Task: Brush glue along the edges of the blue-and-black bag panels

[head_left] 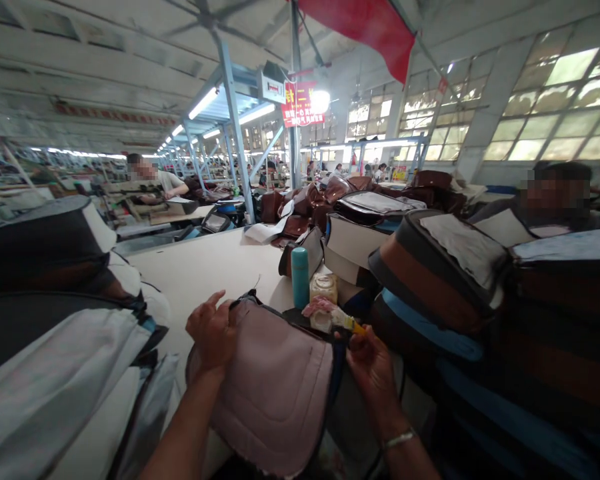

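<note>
A pinkish-mauve bag piece [275,373] with a rounded flap and stitched lines stands tilted in front of me. My left hand [214,333] grips its upper left edge, the fingers curled and partly hidden behind it. To the right of the piece, my right hand [373,360] is closed around a yellow-handled brush [356,327] with a pale end. The brush points up and left toward a pink crumpled cloth [318,305] lying by a squat, cream-smeared jar [324,285]. Beside that jar a teal bottle [300,277] stands upright on the white table [200,267].
Stacked black-and-brown bags [430,273] rise close on the right. Another stack [35,247] crowds the left, with grey-white fabric [55,367] draped below. Brown bags [305,207] are heaped at the table's far end. A co-worker [155,180] sits further left; another person is at right.
</note>
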Action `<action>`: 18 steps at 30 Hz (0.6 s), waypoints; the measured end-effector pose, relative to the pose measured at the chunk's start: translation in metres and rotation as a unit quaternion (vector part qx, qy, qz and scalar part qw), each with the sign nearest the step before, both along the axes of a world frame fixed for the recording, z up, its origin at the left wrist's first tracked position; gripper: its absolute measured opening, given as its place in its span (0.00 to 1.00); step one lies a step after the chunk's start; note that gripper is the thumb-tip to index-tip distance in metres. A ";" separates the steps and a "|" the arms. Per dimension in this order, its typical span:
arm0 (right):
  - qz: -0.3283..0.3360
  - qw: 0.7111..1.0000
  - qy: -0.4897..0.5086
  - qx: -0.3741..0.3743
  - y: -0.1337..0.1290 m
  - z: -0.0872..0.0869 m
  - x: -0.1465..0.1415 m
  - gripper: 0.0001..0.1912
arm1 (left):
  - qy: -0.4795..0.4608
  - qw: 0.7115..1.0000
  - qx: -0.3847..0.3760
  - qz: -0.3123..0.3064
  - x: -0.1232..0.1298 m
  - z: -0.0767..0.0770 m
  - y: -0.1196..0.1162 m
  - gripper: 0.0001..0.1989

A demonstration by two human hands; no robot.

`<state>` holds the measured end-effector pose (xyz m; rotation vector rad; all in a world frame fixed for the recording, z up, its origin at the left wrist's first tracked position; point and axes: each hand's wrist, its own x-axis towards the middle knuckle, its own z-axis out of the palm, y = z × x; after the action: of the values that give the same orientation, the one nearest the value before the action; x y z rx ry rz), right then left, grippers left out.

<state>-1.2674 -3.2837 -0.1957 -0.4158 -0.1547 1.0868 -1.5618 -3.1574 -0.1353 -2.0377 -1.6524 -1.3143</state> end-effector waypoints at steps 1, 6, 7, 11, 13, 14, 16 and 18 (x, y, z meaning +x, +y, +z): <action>0.004 1.000 0.000 0.000 0.003 -0.001 -0.009 0.11 | -0.020 1.000 -0.004 0.007 0.007 -0.007 0.000 0.17; 0.052 0.999 0.004 0.007 0.004 0.006 -0.041 0.10 | -0.106 0.993 -0.045 -0.008 0.035 -0.017 -0.059 0.25; 0.069 0.998 0.000 0.007 0.001 0.010 -0.044 0.10 | -0.101 0.991 -0.066 -0.049 0.039 -0.015 -0.082 0.23; 0.130 0.991 -0.023 0.001 -0.013 0.025 -0.060 0.11 | -0.021 0.968 -0.096 -0.233 0.048 -0.006 -0.165 0.24; 0.144 0.989 -0.042 0.003 -0.020 0.031 -0.070 0.11 | -0.003 0.969 -0.068 -0.239 0.048 -0.008 -0.184 0.24; 0.146 0.988 -0.056 0.005 -0.023 0.034 -0.075 0.11 | -0.003 0.972 -0.055 -0.227 0.045 -0.010 -0.187 0.20; 0.142 0.985 -0.094 0.014 -0.028 0.041 -0.082 0.10 | 0.001 0.976 -0.031 -0.214 0.038 -0.015 -0.186 0.14; 0.129 0.979 -0.154 0.028 -0.032 0.052 -0.082 0.10 | 0.033 0.978 0.010 -0.205 0.027 -0.015 -0.182 0.13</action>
<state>-1.3499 -3.3157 -0.1441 -0.5219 -0.5237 1.2656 -1.5353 -3.3390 -0.1500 -2.4708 -1.2233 -1.3531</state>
